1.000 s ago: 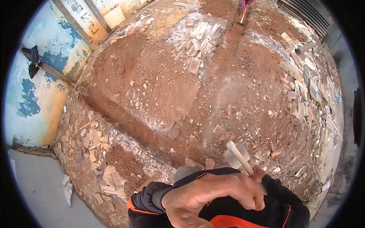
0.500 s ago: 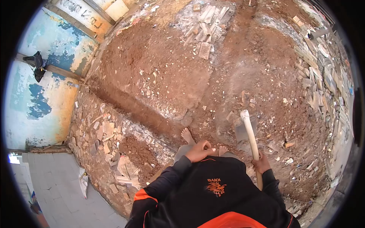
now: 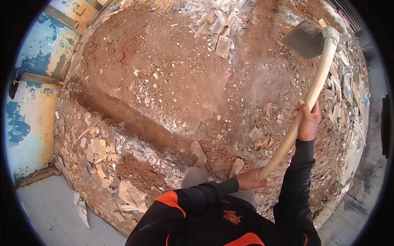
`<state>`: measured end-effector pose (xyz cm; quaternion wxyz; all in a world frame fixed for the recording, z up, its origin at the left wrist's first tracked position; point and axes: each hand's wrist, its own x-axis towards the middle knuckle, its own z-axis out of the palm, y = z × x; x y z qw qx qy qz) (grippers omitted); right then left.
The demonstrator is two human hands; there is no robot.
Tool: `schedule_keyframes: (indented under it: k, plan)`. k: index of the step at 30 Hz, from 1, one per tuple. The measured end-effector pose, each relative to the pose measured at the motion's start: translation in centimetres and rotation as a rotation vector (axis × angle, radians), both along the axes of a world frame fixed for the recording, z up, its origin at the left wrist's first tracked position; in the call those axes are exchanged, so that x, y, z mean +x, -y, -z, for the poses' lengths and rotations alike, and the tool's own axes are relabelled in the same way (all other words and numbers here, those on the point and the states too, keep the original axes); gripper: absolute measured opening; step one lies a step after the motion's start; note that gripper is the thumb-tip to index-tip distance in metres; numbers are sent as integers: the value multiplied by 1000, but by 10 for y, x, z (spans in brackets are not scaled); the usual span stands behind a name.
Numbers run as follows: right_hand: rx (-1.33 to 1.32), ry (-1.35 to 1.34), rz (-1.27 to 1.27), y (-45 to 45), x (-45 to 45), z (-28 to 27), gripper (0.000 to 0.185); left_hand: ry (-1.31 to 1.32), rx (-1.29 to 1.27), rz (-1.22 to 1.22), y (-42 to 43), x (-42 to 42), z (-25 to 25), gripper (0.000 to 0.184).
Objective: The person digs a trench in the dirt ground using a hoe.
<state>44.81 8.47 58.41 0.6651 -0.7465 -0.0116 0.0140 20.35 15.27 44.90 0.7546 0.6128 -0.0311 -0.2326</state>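
Observation:
A hoe with a long pale wooden handle (image 3: 317, 88) slants up to the right across my front. Its broad grey metal blade (image 3: 305, 39) is raised off the ground at the upper right. My left hand (image 3: 251, 179) is wrapped round the lower end of the handle, near my waist. Further up, my right hand (image 3: 308, 119) grips the handle at about its middle. My bare feet (image 3: 198, 150) stand on the reddish soil beside a shallow trench (image 3: 135, 121).
Broken tiles (image 3: 221, 18) lie in a heap at the top. Rubble (image 3: 100, 149) spreads along the left, and more debris (image 3: 349, 88) lines the right. A peeling blue wall (image 3: 30, 123) stands at the left, above grey paving (image 3: 53, 205).
My left hand has moved from near my face, down and across to the handle's lower end. The hoe has risen, its blade now at the upper right, and my right hand has gone up with it.

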Motion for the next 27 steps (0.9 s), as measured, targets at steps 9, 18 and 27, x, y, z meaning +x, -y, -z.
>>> schedule_keyframes:
  k: [9,18,27]
  plan:
    - [61,-57,121,-94,49,182,35,-65,498,-436,-80,83,188,39]
    - [-235,-786,-13,-94,-141,531,40,-899,460,-431,-28,-139,298,31]
    - [-18,-224,139,-114,-7,338,30,-194,654,-408,-86,9,310,35]
